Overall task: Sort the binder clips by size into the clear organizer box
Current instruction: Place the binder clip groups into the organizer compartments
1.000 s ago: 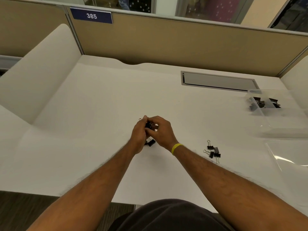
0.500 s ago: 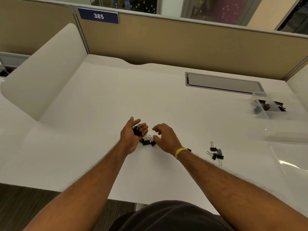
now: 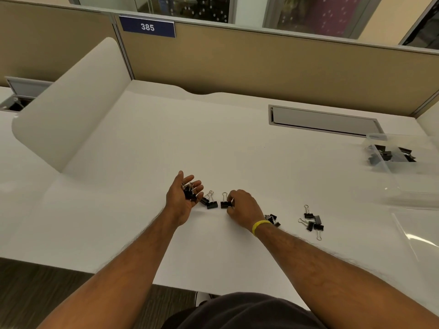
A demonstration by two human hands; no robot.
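Note:
Several small black binder clips lie in the upturned palm of my left hand, whose fingers are loosely spread. Just right of it two clips rest on the white desk. My right hand is palm down, its fingertips pinching another clip that stands on the desk. A few clips lie beside my right wrist, and a further cluster lies to the right of them. The clear organizer box stands at the far right, with black clips in its back compartment.
A clear lid lies in front of the box at the right edge. A grey cable hatch is set into the desk at the back. A white curved divider rises on the left. Tan partition walls close off the back.
My hands, joined over the clips a second ago, have parted. The left turned palm up with clips in it; the right moved down to a clip on the desk.

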